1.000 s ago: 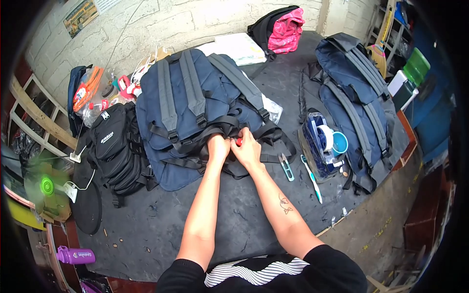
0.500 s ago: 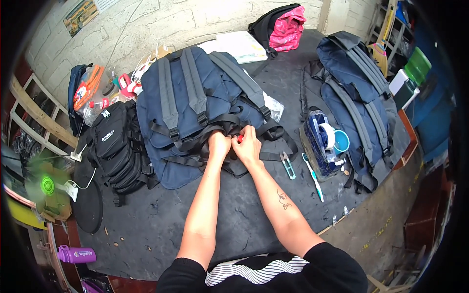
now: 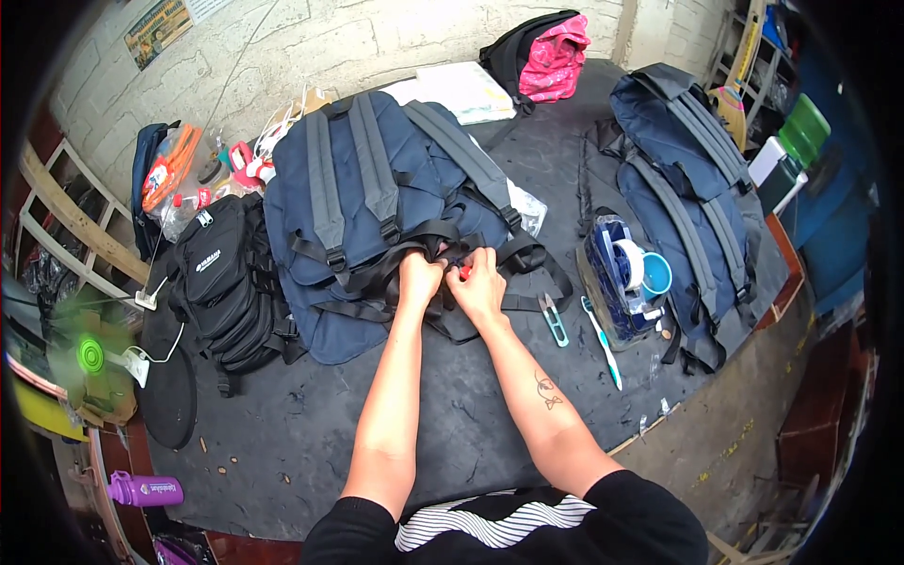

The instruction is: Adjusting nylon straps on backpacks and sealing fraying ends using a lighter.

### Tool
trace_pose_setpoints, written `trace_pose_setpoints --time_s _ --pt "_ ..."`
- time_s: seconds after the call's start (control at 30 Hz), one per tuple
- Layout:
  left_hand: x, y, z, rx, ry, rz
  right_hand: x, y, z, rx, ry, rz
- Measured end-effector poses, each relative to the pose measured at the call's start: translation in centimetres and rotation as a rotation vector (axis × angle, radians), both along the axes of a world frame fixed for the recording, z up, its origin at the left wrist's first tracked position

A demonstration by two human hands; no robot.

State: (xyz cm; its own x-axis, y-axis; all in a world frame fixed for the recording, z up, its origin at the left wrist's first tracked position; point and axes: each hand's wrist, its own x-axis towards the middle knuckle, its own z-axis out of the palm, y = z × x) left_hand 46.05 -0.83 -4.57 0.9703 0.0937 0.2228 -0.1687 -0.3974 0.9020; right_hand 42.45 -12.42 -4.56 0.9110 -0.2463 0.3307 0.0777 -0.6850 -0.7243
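Observation:
A stack of navy backpacks [image 3: 377, 169] with grey shoulder straps lies in front of me. At its near edge both my hands are in a bunch of black webbing straps [image 3: 435, 229]. My left hand [image 3: 418, 281] is closed on the webbing, its fingertips partly hidden among the straps. Close beside it, my right hand [image 3: 481, 288] is closed round a small red object [image 3: 465, 272], mostly covered by the fingers. Thread snips [image 3: 554, 320] with pale green handles and a toothbrush [image 3: 603, 344] lie on the table right of my right hand.
A black backpack [image 3: 226, 282] sits left, near a spinning fan [image 3: 91, 355]. On the right are a tape dispenser [image 3: 612, 282], a blue cup [image 3: 656, 274] and more navy backpacks [image 3: 678, 198]. A pink-and-black bag [image 3: 554, 61] stands at the back; a purple bottle [image 3: 146, 490] is lower left.
Both hands stay at the same straps, with only slight shifts of the fingers. The red object remains in my right hand.

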Motion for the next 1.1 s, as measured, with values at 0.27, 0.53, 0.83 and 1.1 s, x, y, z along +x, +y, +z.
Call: trace_pose_setpoints --time_s 0.27,0.53,0.83,1.1 --pt "-1.2 -1.2 2.1 -0.356 0.195 0.036 -0.5 -1.0 -0.6 0.259 -0.245 -0.026" --pt "-1.2 -2.5 1.2 -0.508 0.195 0.041 -1.4 -1.7 -0.4 0.305 -0.166 -0.006" --pt "-1.3 -2.5 0.9 -0.508 0.190 0.017 -1.1 -1.0 0.0 0.168 -0.081 -0.014" --pt "-1.9 -2.0 2.1 -0.641 0.392 -0.128 0.5 -1.7 -2.2 0.747 -0.094 0.107"
